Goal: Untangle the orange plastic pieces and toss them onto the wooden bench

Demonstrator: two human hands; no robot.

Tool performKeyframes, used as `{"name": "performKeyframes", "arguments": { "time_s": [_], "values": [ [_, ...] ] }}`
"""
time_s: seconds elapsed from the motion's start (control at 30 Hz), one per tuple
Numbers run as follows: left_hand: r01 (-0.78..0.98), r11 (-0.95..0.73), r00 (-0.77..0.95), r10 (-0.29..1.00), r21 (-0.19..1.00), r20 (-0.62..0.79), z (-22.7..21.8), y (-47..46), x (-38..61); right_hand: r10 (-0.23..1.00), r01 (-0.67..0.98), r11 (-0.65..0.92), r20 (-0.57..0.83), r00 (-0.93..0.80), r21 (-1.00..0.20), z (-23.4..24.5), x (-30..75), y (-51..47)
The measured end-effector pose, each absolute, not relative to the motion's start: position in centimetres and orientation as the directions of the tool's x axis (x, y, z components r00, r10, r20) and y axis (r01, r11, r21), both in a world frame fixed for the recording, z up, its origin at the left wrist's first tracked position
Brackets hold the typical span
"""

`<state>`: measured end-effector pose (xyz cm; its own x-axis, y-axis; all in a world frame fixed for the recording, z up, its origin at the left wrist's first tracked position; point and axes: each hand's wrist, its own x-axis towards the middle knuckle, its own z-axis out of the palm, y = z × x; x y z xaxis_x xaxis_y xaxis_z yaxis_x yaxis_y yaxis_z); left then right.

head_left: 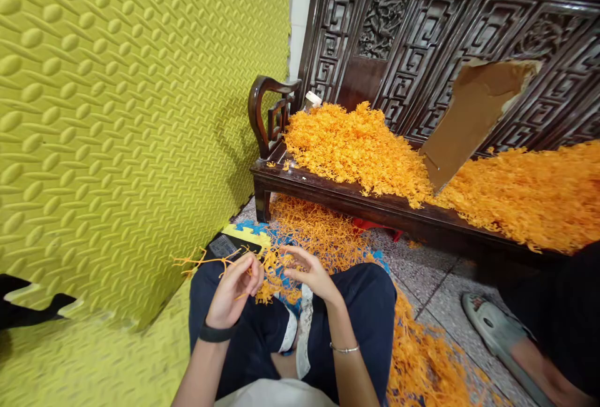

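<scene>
My left hand (237, 288), with a black band on its wrist, is closed in a pinch on a thin orange branching strand (190, 261) that sticks out to the left. My right hand (312, 272), a bracelet on its wrist, is held above my lap with thumb and fingers apart. Just beyond its fingertips are small orange pieces (268, 269); whether the fingers touch any of them I cannot tell. Between my knees and the bench lies a heap of tangled orange strands (323, 232) on the floor.
A dark carved wooden bench (300, 179) carries big piles of orange pieces (351, 144), with a cardboard sheet (473, 119) standing between them. Yellow foam matting (140, 113) rises on the left. Another person's foot in a grey slipper (497, 326) is at the right. More strands (422, 363) lie beside my leg.
</scene>
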<state>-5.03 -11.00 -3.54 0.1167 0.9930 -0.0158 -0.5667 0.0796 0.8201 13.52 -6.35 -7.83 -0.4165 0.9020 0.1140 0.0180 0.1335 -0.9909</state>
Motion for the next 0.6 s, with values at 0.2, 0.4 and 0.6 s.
{"name": "performKeyframes", "arguments": {
  "time_s": [0.2,0.4,0.6],
  "values": [
    [-0.544,0.11,0.125,0.991,0.832,-0.049,-4.5,-11.3,-4.9,0.983,-0.058,0.179,0.177,0.053,-0.982,-8.0,14.8,-6.0],
    [-0.53,0.438,0.386,0.887,0.726,-0.253,-7.4,-14.5,1.5,0.846,-0.073,0.308,0.238,0.478,-0.948,-6.2,17.7,-7.0],
    [-0.507,0.462,0.508,0.842,0.727,-0.181,-6.6,-14.7,3.7,0.527,-0.073,0.534,0.264,0.808,-0.843,-1.7,22.7,-9.5]
  ]
}}
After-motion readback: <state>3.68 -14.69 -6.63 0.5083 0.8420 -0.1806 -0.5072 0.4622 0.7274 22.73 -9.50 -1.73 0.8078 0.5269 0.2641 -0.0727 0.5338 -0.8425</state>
